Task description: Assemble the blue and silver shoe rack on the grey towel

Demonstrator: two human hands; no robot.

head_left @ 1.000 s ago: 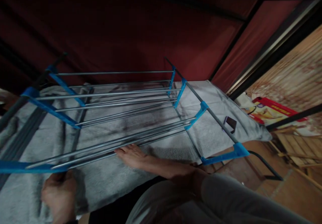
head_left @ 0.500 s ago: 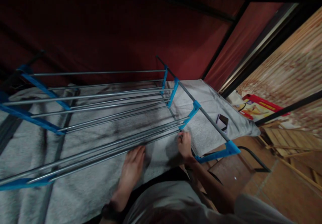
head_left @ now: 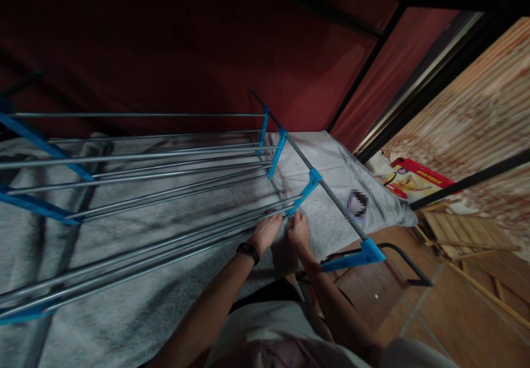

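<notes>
A partly assembled rack (head_left: 178,175) of thin metal tubes and blue plastic brackets lies across a grey blanket. My left hand (head_left: 267,232) is closed on a metal tube (head_left: 194,246) near its right end. Just beside it, my right hand (head_left: 298,229) has its fingers pinched at the lower end of a blue bracket (head_left: 305,192), where the tubes meet it. What lies under the fingertips is partly hidden. Another blue bracket (head_left: 351,259), with no cross tubes in it, is on the nearest end of the grey side pole (head_left: 336,198).
The grey blanket (head_left: 165,302) covers the surface below the rack. A pixelated dark item (head_left: 356,205) lies on it at the right. Beyond stand a red and yellow box (head_left: 422,179) and a wooden slatted piece (head_left: 464,230) on the tiled floor. A dark red panel (head_left: 186,53) closes off the back.
My left hand has slid right along the tubes and closed near the bracket, beside my right hand. The right hand stays at the bracket's lower end. The view has shifted slightly right.
</notes>
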